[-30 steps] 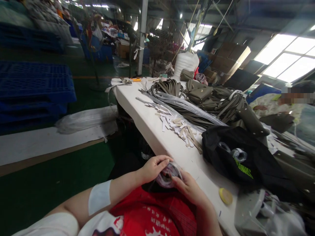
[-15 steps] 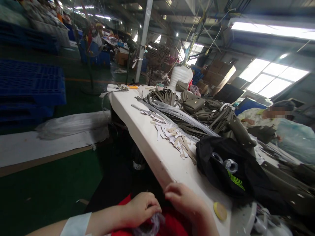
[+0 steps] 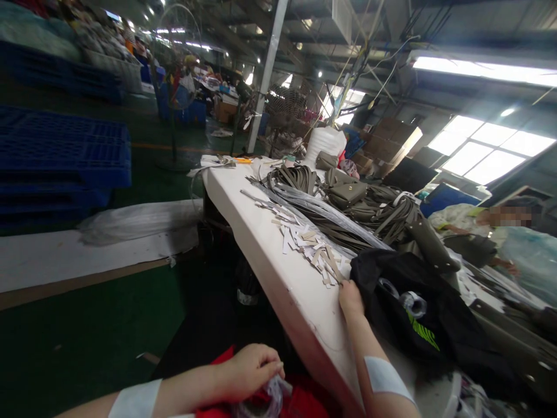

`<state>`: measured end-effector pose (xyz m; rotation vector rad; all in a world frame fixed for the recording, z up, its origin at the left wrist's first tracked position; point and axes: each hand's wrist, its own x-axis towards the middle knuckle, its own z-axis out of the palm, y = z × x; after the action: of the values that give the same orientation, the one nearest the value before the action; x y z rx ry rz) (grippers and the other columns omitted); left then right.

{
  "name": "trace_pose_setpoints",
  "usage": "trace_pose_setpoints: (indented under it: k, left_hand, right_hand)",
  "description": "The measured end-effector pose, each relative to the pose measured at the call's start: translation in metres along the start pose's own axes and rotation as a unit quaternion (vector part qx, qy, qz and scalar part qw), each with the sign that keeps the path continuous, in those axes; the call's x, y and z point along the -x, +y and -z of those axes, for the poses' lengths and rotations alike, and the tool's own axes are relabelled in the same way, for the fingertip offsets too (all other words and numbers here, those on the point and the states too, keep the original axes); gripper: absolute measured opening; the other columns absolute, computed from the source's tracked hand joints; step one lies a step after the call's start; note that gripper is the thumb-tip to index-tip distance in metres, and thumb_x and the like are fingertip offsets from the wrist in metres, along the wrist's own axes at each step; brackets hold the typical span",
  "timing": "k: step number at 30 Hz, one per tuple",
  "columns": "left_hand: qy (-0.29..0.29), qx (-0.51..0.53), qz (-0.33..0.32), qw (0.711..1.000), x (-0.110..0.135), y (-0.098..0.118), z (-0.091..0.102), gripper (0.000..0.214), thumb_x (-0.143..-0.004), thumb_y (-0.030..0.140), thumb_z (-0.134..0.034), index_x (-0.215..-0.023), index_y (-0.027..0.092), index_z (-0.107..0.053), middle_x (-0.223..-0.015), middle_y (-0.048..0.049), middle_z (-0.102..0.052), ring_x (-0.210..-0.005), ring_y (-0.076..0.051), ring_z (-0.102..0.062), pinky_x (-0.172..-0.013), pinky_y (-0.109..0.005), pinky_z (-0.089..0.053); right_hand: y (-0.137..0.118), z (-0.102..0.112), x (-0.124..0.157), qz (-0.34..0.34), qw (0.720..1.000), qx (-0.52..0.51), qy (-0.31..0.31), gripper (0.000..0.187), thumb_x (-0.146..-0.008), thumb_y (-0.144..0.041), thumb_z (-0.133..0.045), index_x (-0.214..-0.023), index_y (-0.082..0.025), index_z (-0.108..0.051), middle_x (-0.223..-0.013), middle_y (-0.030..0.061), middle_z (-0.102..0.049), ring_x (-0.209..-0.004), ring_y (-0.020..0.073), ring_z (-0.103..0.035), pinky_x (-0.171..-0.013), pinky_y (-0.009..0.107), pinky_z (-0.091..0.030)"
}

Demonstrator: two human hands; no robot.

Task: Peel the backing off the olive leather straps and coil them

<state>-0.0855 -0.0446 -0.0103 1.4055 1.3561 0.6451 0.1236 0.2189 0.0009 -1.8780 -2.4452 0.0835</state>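
My left hand [image 3: 250,368] is low at the frame's bottom, over my red lap, fingers curled around a clear, shiny roll of tape [image 3: 272,395]. My right hand [image 3: 350,299] reaches out across the white table [image 3: 278,261], resting at the edge of a black bag [image 3: 418,313] and beside a scatter of paper and leather strips [image 3: 311,247]. Its fingers are hidden from this angle. A white patch sits on each forearm.
Olive straps and small olive bags [image 3: 348,194] are heaped along the table's far side. Another person [image 3: 487,229] sits at the right. Blue pallets [image 3: 56,157] and a white sheet [image 3: 87,244] lie on the green floor to the left. A fan [image 3: 285,107] stands beyond the table.
My right hand left the tape roll and stretched forward onto the table, next to the black bag. My left hand dropped to my lap, still on the roll. The view tilted upward.
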Motion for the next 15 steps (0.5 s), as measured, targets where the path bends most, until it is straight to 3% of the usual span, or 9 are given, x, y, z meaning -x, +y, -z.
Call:
trace_pose_setpoints:
  k: [3, 5, 8, 11, 15]
  left_hand:
    - [-0.003, 0.022, 0.017, 1.000, -0.001, -0.004, -0.002, 0.042, -0.089, 0.051, -0.046, -0.088, 0.019, -0.074, -0.072, -0.0009, -0.067, -0.063, -0.014, -0.055, -0.057, -0.021, -0.039]
    - [-0.009, 0.050, 0.037, 0.998, -0.002, -0.006, -0.004, 0.048, -0.088, 0.056, -0.045, -0.089, 0.017, -0.073, -0.064, 0.0000, -0.062, -0.056, -0.013, -0.052, -0.052, -0.021, -0.037]
    - [-0.008, 0.096, 0.069, 0.993, -0.004, -0.008, -0.007, 0.055, -0.088, 0.062, -0.042, -0.090, 0.015, -0.071, -0.053, 0.0024, -0.053, -0.046, -0.012, -0.048, -0.046, -0.021, -0.035]
    - [-0.005, 0.125, 0.094, 0.988, -0.008, -0.011, -0.011, 0.055, -0.087, 0.062, -0.044, -0.090, 0.014, -0.070, -0.051, 0.0035, -0.051, -0.043, -0.011, -0.046, -0.043, -0.020, -0.033]
    - [-0.004, 0.161, 0.122, 0.979, -0.012, -0.014, -0.016, 0.053, -0.087, 0.060, -0.045, -0.091, 0.013, -0.069, -0.053, 0.0034, -0.052, -0.041, -0.010, -0.045, -0.042, -0.020, -0.034]
  right_hand:
    - [0.001, 0.009, 0.003, -0.012, 1.000, -0.027, 0.008, 0.032, -0.092, -0.014, -0.037, -0.092, -0.009, -0.069, -0.099, 0.0214, -0.065, -0.088, 0.0259, -0.066, -0.074, 0.031, -0.044]
    - [-0.002, 0.016, 0.011, -0.007, 0.998, -0.056, 0.010, 0.034, -0.094, -0.017, -0.034, -0.103, -0.009, -0.066, -0.098, 0.0197, -0.066, -0.084, 0.0241, -0.065, -0.072, 0.031, -0.044]
    - [-0.013, 0.026, 0.042, 0.025, 0.993, -0.116, -0.019, 0.037, -0.097, -0.024, -0.029, -0.121, -0.013, -0.056, -0.092, 0.0099, -0.068, -0.073, 0.0183, -0.064, -0.067, 0.027, -0.045]
    - [-0.027, 0.043, 0.090, 0.113, 0.966, -0.215, -0.084, 0.036, -0.096, -0.032, -0.033, -0.115, -0.016, -0.059, -0.081, 0.0037, -0.068, -0.070, 0.0173, -0.061, -0.065, 0.026, -0.045]
    - [-0.041, 0.075, 0.149, 0.212, 0.896, -0.294, -0.255, 0.037, -0.093, -0.047, -0.045, -0.082, -0.019, -0.066, -0.070, 0.0011, -0.066, -0.063, 0.0157, -0.055, -0.055, 0.024, -0.038]
